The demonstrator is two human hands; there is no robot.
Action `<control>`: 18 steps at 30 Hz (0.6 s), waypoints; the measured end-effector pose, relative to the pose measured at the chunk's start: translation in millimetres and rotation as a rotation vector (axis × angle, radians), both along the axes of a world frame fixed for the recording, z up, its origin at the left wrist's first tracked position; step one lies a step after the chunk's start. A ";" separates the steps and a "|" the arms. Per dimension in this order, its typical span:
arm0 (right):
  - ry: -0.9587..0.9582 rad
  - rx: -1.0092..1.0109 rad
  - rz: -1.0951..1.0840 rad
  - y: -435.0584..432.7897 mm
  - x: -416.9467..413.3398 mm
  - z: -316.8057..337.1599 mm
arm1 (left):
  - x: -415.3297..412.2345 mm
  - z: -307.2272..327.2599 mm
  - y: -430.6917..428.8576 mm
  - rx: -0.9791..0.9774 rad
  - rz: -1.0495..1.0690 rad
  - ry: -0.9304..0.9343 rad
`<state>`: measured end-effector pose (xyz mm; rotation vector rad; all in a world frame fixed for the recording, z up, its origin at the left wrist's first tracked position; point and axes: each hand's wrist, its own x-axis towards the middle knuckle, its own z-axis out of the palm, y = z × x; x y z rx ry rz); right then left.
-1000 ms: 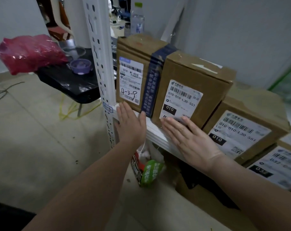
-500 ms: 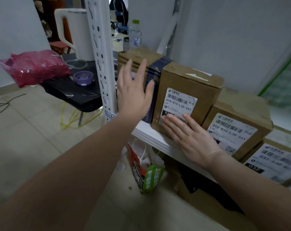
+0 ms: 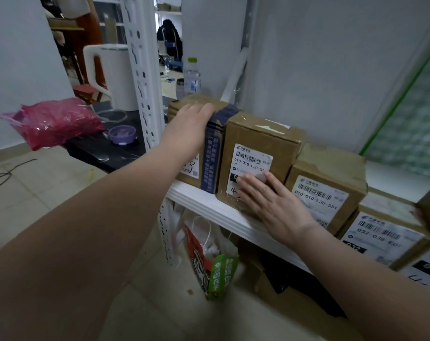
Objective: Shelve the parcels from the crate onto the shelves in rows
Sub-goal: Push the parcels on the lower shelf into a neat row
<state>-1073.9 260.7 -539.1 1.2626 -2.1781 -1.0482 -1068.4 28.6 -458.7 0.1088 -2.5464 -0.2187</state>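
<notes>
A white shelf [image 3: 209, 206] is running from the left centre down towards the right, and everything here is being placed against it. At the shelf's left end a perforated white upright post [image 3: 145, 70] is standing. Four brown parcels are sitting in a row on the shelf, labels facing out. The blue-taped parcel [image 3: 212, 156] is standing at the shelf's left end. The second parcel [image 3: 258, 136] is touching it, the third parcel [image 3: 332, 166] is pressing against that one, and the fourth parcel [image 3: 386, 232] is lying lower, further along the shelf to the right.

Beyond the shelf's left end a black table [image 3: 103, 151] is carrying a white kettle [image 3: 115, 75], and a red bag [image 3: 54, 121] is lying over the table's far edge. Under the shelf, near its left end, a red and green paper bag [image 3: 209, 264] is standing on the floor.

The left hand [image 3: 187, 129] is holding the blue-taped parcel, with the palm against its front and the fingers hooked together over its top front edge. The right hand [image 3: 275, 205] is pressing flat on the second parcel's label, just above the shelf's front lip, with its fingers straight and slightly apart.

Behind the shelf's left end a water bottle [image 3: 192, 77] with a green cap is standing. A purple cup [image 3: 122, 134] is sitting on the table, just left of the post.
</notes>
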 end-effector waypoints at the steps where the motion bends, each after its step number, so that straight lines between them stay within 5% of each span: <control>1: -0.006 -0.001 -0.007 0.1 0.4 0.6 | 2.1 1.7 -0.5 -0.019 -0.001 -0.016; 18: -0.042 0.007 0.017 3.9 -4.4 -9.8 | 2.3 -1.7 3.3 -0.089 0.069 0.012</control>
